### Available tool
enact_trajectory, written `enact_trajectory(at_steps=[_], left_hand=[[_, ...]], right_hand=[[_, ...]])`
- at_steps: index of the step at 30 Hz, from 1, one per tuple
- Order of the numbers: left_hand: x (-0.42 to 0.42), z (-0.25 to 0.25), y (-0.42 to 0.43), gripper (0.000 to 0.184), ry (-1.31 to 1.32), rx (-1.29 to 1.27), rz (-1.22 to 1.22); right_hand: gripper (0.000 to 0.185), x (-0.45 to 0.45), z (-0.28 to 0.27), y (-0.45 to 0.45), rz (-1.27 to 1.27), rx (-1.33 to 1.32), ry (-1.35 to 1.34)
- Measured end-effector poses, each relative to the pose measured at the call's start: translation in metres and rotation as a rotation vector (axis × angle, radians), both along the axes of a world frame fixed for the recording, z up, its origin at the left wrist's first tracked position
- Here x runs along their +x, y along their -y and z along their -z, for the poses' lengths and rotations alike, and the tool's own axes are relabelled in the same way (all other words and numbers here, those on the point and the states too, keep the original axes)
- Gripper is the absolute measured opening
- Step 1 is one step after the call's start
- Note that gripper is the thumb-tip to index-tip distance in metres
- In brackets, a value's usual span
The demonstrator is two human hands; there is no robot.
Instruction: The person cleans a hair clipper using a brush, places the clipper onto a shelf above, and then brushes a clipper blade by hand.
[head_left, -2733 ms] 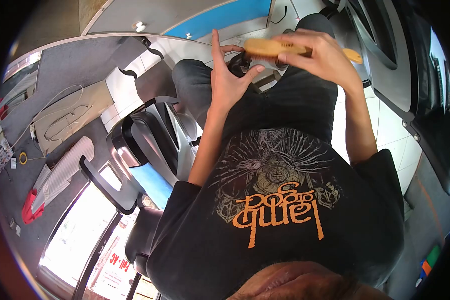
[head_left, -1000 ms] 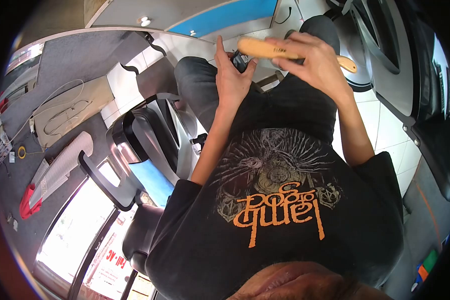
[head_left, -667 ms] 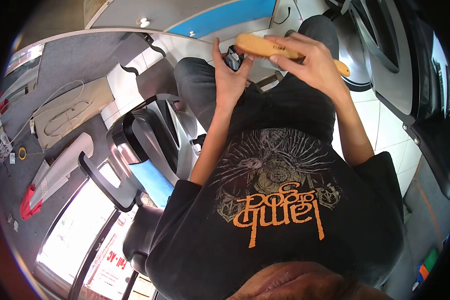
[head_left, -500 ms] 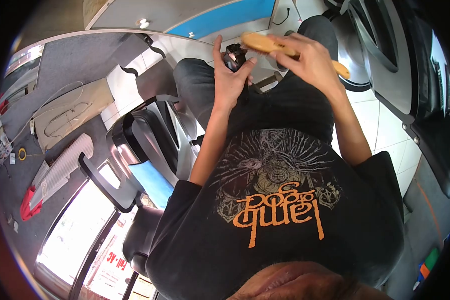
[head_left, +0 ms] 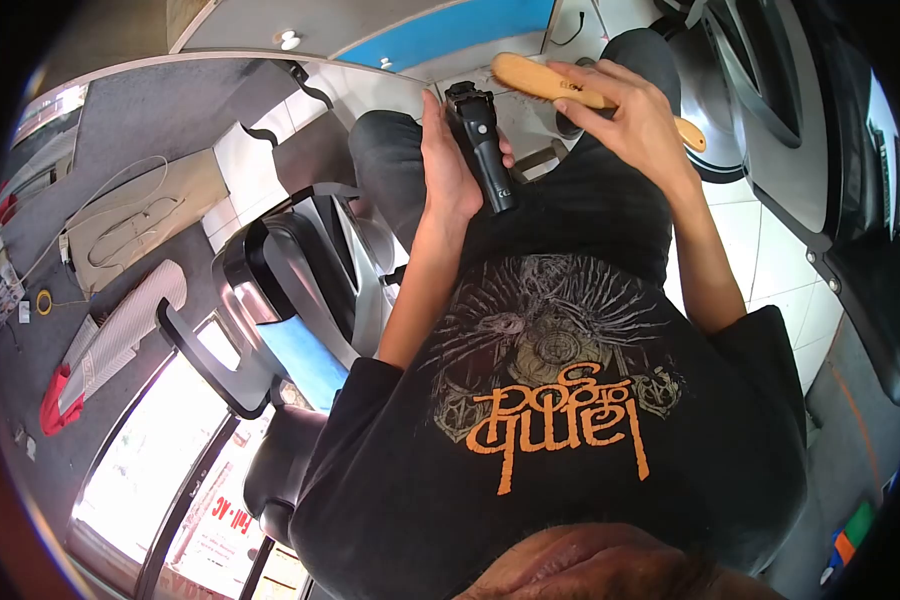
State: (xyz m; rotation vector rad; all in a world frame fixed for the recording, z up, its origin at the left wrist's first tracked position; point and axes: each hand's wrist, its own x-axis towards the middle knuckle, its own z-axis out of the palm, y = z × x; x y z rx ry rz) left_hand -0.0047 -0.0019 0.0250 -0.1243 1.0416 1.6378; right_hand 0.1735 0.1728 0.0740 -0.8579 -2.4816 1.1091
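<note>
My left hand holds a black hair clipper upright over my lap, blade end away from me. The clipper lies along the palm; a fingertip shows at its right side, and the other fingers are partly hidden behind it. In my right hand is a wooden brush with a pale oval back, its bristle side facing the clipper. The brush's handle end sticks out past the right side of that hand. Brush head and clipper are close together, with a small gap between them.
A salon-type chair with a blue cloth on it stands at left. A grey and blue drawer front lies ahead. Another black chair is at right. Cables lie on a brown surface at far left.
The clipper has turned in my left hand, so its full body and button now face me. My left fingers have shifted around it. The brush has risen slightly, away from the clipper.
</note>
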Motion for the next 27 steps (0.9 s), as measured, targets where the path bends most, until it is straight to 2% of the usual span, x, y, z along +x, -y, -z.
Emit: enact_trajectory(at_steps=[4,8,11,15,17,20,25,27], left_hand=[[0.003,-0.003,-0.009,0.073,0.033,-0.028,-0.021],[-0.002,0.005,-0.001,0.073,0.026,0.0,-0.022],[-0.006,-0.005,0.001,0.078,0.142,0.085,-0.073],[-0.013,0.003,0.005,0.083,0.433,0.323,-0.055],[-0.014,0.005,0.006,0.084,0.598,0.389,-0.068],[-0.007,0.001,0.006,0.09,0.522,0.437,-0.065],[0.003,-0.015,0.009,0.089,0.439,0.503,-0.061],[0.006,-0.025,0.011,0.086,0.388,0.521,-0.054]], right_hand=[[0.047,-0.008,0.005,0.01,-0.223,0.169,-0.107],[0.044,-0.005,0.01,0.0,-0.114,0.033,0.077],[0.045,0.003,0.021,-0.004,0.017,-0.047,0.073],[0.049,0.009,0.031,0.001,0.147,-0.438,-0.032],[0.051,0.01,0.026,0.009,0.146,-0.406,-0.028],[0.052,0.005,0.008,0.027,0.131,-0.415,-0.027],[0.049,0.005,-0.007,0.049,0.137,-0.483,-0.032],[0.042,0.004,-0.018,0.064,0.154,-0.46,-0.162]])
